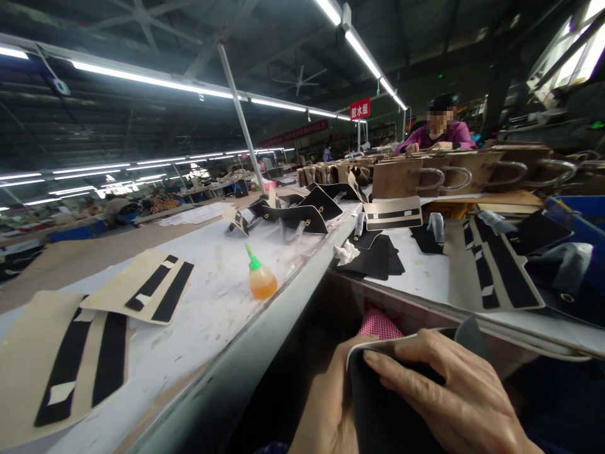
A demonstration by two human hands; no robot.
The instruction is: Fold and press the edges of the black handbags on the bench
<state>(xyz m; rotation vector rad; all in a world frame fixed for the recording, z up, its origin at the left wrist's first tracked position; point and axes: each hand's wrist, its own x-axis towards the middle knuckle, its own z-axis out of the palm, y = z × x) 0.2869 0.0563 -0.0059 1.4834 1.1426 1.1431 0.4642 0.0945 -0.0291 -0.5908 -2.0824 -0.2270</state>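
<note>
A black panel with a pale edge, perhaps leather, is held low in front of me, right of the white table's edge. My left hand grips its left side, the fingers mostly hidden behind it. Across its upper edge lies my right hand, thumb and fingers pinching the rim. Beneath the hands a bit of pink checked cloth shows. On the table to the left, a squeeze bottle with a green nozzle holds amber liquid. Beige panels with black strips lie beyond it at far left.
Black pieces with metal fittings are heaped on the white table. More strip-backed panels and a crumpled white tissue lie on the right-hand table. Brown bags with handles stand in a row, and a co-worker in purple sits behind them.
</note>
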